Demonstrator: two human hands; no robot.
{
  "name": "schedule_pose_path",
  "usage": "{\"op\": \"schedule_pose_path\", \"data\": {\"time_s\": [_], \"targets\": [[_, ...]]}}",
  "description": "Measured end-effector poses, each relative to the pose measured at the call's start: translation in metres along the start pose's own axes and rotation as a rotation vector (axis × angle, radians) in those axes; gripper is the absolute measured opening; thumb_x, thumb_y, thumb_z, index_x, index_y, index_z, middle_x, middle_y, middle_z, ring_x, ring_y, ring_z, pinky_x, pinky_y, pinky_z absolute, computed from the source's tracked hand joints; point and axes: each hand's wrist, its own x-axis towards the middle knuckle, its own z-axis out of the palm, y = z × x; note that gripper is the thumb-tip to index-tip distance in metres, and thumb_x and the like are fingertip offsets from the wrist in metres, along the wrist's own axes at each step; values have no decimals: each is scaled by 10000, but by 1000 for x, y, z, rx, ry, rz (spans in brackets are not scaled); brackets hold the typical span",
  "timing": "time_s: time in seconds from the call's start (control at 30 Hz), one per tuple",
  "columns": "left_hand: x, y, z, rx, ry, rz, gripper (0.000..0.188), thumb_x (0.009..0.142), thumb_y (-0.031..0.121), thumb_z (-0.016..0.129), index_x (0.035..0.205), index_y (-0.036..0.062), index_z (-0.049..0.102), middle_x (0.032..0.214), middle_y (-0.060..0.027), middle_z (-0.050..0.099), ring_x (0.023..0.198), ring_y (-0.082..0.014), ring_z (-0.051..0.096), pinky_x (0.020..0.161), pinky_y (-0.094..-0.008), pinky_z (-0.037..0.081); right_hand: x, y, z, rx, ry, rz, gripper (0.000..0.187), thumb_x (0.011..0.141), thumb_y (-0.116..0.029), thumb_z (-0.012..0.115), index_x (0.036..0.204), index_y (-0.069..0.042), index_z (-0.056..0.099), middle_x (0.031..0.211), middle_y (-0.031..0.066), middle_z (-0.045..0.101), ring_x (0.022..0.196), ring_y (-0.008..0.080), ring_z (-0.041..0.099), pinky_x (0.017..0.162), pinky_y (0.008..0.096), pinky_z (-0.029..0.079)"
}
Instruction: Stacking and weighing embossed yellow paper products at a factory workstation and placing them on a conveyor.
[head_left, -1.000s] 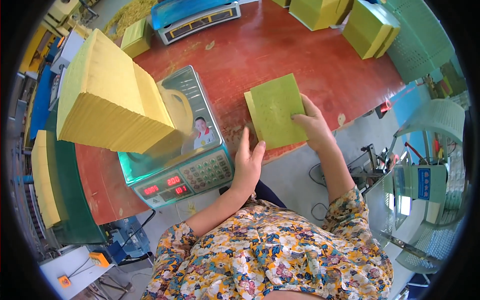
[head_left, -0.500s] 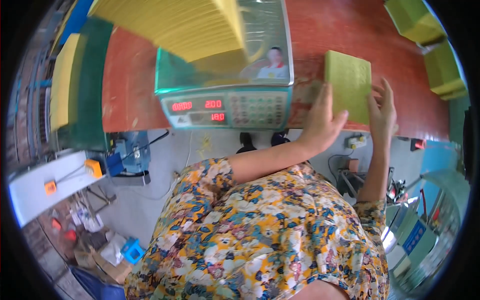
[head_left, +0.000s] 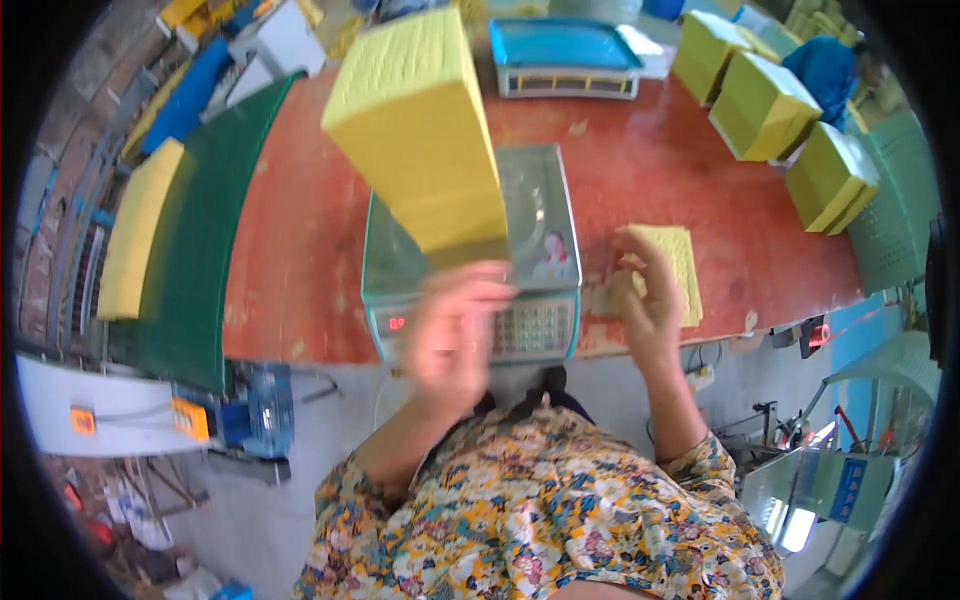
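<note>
A tall stack of yellow embossed sheets (head_left: 425,130) stands on the pan of a digital scale (head_left: 540,220). My left hand (head_left: 455,330) is over the scale's front panel, close to the foot of the stack. Motion smears its fingers, so a grip cannot be made out. To the right of the scale, a small stack of yellow-green sheets (head_left: 682,265) lies on the red table (head_left: 620,160). My right hand (head_left: 650,290) is over its left side, with fingers bent and thumb apart, and nothing visible between them.
Several yellow stacks (head_left: 765,105) line the table's right side. A blue-topped tray (head_left: 565,45) sits at the far edge. Along the left runs a green belt (head_left: 205,220) carrying a yellow block (head_left: 145,230). A person in blue (head_left: 825,75) is at the far right.
My left hand has gone from the small stack leftward to the scale's front. My right hand has shifted from that stack's right edge to its left side. The view now takes in more of the table.
</note>
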Motion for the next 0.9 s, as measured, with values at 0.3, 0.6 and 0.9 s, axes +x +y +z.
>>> {"op": "schedule_pose_path", "data": {"time_s": [0.3,0.6,0.9], "targets": [[137,-55,-127,-511,393,-485,574,993,465,486,1315,-8,523,1292,-133,584,1212,-237,517,1024,-402,394,50,-16,85,323,-123,55,435,1024,-224,486,1394,3,470,1379,152,546,1299,231,490,1068,330,384],[226,-71,-80,-519,-53,-779,507,996,440,486,1299,44,575,1212,-84,656,1074,-178,639,939,-316,492,105,40,141,423,-102,80,516,1027,-346,447,1435,-30,433,1447,160,477,1357,246,419,1125,342,309],[196,-34,-55,-466,-136,-962,525,985,443,440,1308,44,551,1205,-109,647,1065,-224,644,911,-360,521,56,20,120,360,-57,8,526,1010,-288,452,1433,17,379,1471,233,396,1398,353,338,1169,405,231]]}}
